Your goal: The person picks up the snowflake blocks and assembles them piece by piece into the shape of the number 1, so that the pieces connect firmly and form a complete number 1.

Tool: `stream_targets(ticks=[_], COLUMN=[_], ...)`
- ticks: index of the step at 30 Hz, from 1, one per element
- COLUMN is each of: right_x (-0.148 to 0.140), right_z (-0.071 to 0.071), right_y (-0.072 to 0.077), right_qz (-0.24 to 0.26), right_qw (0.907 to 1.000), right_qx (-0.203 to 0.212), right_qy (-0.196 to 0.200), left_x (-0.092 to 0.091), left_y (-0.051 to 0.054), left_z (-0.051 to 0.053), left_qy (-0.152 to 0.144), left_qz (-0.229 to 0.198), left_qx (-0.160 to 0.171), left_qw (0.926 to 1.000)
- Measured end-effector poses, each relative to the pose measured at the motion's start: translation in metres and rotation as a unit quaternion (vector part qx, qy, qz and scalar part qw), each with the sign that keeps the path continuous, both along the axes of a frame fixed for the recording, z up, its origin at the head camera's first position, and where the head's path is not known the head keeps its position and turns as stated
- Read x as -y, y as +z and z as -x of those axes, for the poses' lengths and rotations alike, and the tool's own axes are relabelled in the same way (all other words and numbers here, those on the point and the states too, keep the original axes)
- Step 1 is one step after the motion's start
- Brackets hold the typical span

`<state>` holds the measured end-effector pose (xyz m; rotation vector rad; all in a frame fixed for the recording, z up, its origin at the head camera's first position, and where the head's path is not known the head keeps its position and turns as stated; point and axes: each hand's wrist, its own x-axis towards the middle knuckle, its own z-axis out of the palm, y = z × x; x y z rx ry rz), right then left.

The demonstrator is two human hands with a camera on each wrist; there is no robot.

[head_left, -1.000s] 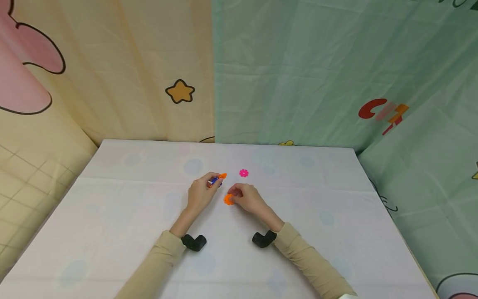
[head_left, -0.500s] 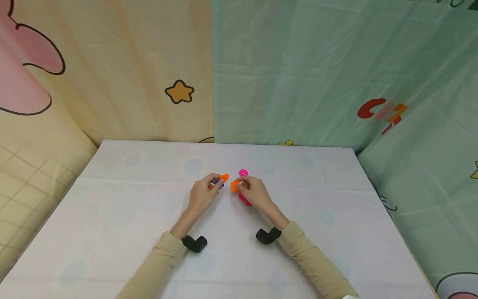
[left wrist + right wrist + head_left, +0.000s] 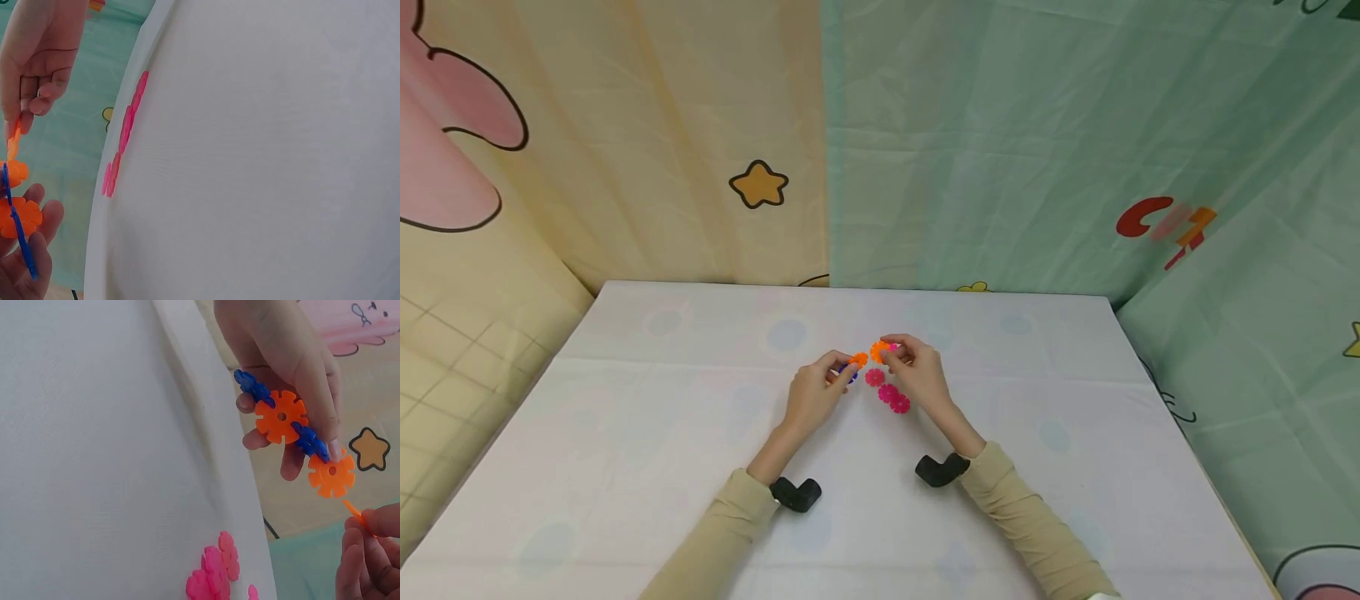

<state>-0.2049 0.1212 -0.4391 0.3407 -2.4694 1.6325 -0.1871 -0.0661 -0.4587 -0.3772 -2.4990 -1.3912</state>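
In the head view my left hand (image 3: 814,387) pinches a chain of notched plastic discs. Seen from the right wrist, this chain alternates blue discs (image 3: 310,442) and orange discs (image 3: 282,417), slotted together edge to edge. My left thumb lies on its end orange disc (image 3: 332,477). My right hand (image 3: 922,375) pinches a single orange disc (image 3: 878,352) by its rim. That disc appears edge-on in the right wrist view, close to the chain's end; I cannot tell whether they touch.
Pink discs (image 3: 887,392) lie on the white table (image 3: 700,467) just below the hands. Another pink disc (image 3: 893,347) is partly hidden behind the right fingers. Printed curtains (image 3: 1000,167) rise behind the table's far edge.
My right hand has moved up and to the right with its orange disc, uncovering the nearer pink discs. My left hand has shifted slightly right with the chain.
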Motion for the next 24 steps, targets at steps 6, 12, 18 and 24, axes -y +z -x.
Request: stream_targets(ticks=[6,12,18,24], right_x=[0.0013,0.0020,0.0028,0.0037], right_z=[-0.0012,-0.0010,-0.0004,0.0008], right_y=[0.0013,-0.0004,0.0004,0.0035], right_qz=[0.022,0.023,0.018,0.018], right_qw=[0.9997,0.9997,0.9998,0.9998], right_qx=[-0.005,-0.005,-0.006,-0.006], right_qy=[0.004,0.009,0.011,0.008], left_x=[-0.0008,-0.0008,-0.0006,-0.0012], left_y=[-0.0012,-0.0016,-0.0021,-0.0027], left_z=[-0.0002,0.0001,-0.0005,-0.0010], left_qy=[-0.003,-0.004,-0.010,-0.016], left_qz=[0.017,0.036,0.060,0.062], left_qx=[-0.018,-0.038,-0.072,-0.107], left_qw=[0.9997,0.9986,0.9955,0.9922])
